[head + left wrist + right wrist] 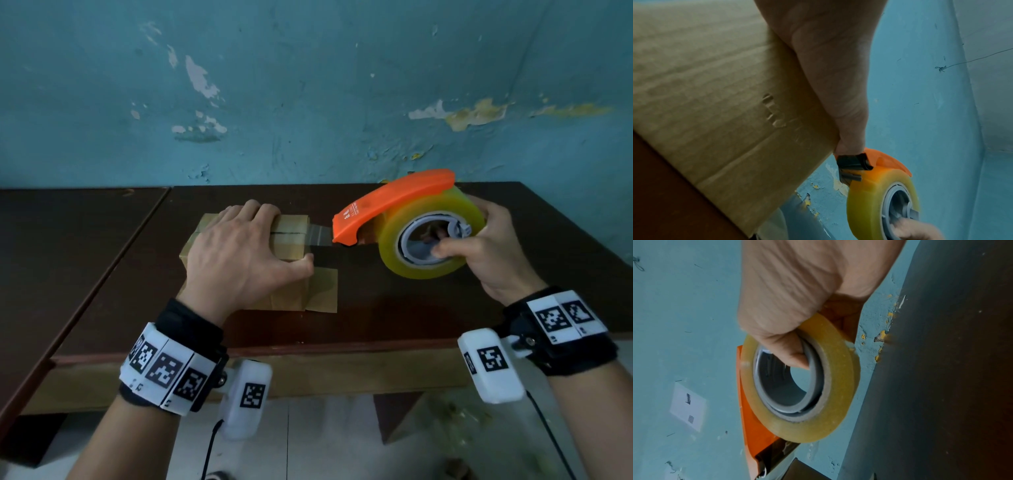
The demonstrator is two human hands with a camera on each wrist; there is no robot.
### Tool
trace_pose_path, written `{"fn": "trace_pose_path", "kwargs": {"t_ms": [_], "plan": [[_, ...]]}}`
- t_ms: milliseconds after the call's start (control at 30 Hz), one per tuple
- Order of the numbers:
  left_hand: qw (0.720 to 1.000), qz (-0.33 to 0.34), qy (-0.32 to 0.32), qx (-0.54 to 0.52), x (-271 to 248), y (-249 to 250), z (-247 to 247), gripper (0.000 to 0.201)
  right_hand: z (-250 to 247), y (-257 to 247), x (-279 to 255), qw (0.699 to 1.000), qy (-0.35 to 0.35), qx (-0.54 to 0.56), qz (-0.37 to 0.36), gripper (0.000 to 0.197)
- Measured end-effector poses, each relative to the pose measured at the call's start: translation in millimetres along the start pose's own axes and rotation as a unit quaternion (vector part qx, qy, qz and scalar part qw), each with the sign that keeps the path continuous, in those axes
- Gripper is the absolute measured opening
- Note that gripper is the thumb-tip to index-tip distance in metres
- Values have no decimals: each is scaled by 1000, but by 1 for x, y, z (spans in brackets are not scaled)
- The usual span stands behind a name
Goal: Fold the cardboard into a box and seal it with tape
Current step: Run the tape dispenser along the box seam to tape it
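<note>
Two hands work here: the left hand (236, 253) and the right hand (493, 246). Under the left lies one cardboard box (291, 236). In the right sits one orange tape dispenser (387, 205) carrying one roll of tape (428, 236). One bench (394, 308) bears them.

A dark brown table (394, 308) is being seen against a blue wall (308, 85), whose paint is peeling in white and yellow patches. A white paper (687, 405) is being shown on the wall. Pale floor tiles (325, 438) are lying below.
</note>
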State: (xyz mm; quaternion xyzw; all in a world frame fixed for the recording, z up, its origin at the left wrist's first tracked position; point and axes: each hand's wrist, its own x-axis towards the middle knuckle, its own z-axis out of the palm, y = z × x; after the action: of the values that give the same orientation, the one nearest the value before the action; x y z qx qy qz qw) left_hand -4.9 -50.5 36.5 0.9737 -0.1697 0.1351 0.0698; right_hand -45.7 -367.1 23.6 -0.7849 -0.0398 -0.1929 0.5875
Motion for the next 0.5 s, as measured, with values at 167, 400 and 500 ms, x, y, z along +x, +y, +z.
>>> {"fn": "trace_pose_path", "kwargs": {"t_ms": [167, 400, 500], "plan": [[1000, 1, 0, 0, 0, -1, 1, 96, -5, -1, 1, 1000, 0, -2, 14, 37], [1000, 4, -3, 1, 0, -1, 0, 96, -4, 2, 1, 999, 4, -19, 31, 41], [1000, 1, -3, 0, -1, -1, 0, 96, -1, 1, 1, 999, -3, -44, 24, 44]]}}
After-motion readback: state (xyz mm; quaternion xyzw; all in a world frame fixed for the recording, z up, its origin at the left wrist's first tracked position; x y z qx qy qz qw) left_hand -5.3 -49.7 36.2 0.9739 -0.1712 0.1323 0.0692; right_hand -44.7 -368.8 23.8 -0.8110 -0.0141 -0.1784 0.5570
